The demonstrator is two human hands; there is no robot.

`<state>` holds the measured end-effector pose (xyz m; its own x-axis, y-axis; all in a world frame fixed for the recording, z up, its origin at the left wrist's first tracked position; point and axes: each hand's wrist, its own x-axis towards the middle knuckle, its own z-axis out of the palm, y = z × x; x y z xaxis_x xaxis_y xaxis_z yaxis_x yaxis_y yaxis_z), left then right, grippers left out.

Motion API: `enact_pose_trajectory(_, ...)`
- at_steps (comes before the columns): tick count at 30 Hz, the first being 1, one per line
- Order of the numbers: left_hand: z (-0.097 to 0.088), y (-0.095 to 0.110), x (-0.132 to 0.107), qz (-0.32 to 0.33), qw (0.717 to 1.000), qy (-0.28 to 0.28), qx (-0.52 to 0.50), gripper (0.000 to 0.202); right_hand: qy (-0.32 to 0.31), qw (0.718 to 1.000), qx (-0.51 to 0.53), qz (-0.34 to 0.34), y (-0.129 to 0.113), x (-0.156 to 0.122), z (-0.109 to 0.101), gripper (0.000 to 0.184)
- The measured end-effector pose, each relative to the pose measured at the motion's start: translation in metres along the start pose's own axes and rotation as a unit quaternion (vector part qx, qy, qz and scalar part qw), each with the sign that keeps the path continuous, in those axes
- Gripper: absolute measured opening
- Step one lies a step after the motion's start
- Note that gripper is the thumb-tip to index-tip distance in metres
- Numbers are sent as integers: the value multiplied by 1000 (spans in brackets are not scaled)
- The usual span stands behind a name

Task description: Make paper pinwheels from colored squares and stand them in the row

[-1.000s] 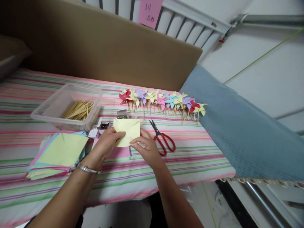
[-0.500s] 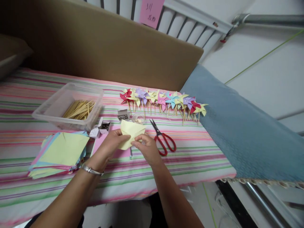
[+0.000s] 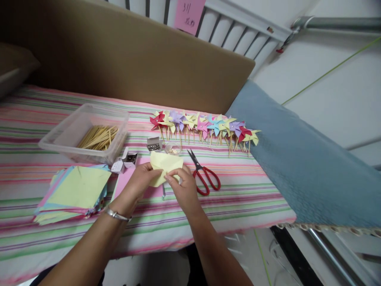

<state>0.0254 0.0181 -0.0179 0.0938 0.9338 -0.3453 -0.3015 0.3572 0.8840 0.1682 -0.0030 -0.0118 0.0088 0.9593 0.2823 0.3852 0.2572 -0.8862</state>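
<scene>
My left hand (image 3: 137, 184) and my right hand (image 3: 184, 187) both pinch a pale yellow paper square (image 3: 165, 165), held just above the striped cloth (image 3: 238, 190). The paper's corners are folded inward toward its middle. A pink sheet (image 3: 127, 184) lies under my left hand. Red-handled scissors (image 3: 204, 177) lie just right of my right hand. A stack of coloured paper squares (image 3: 76, 191) sits to the left of my left wrist, which wears a silver bracelet.
A clear plastic tub (image 3: 86, 133) with wooden sticks stands at the back left. A row of finished paper pinwheels (image 3: 205, 127) lies behind the scissors. Small boxes of pins (image 3: 154, 144) sit near the paper. A brown board (image 3: 133, 59) rises behind; a blue cloth (image 3: 297, 167) lies right.
The yellow paper went from a flat, spread square to a smaller folded shape as my fingers brought its corners inward. Both hands drew a little closer together.
</scene>
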Motion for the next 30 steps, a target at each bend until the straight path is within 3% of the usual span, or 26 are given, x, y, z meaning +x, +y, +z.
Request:
enact_pose_trajectory(20,3,-3,-3,-22,1000,-16,-1,22,7,995,-42,85,5,4,2,11)
enact_pose_trajectory(30,4,-4,-3,-12,999,-34,18,33,15,993,-67,95,7,5,3,9)
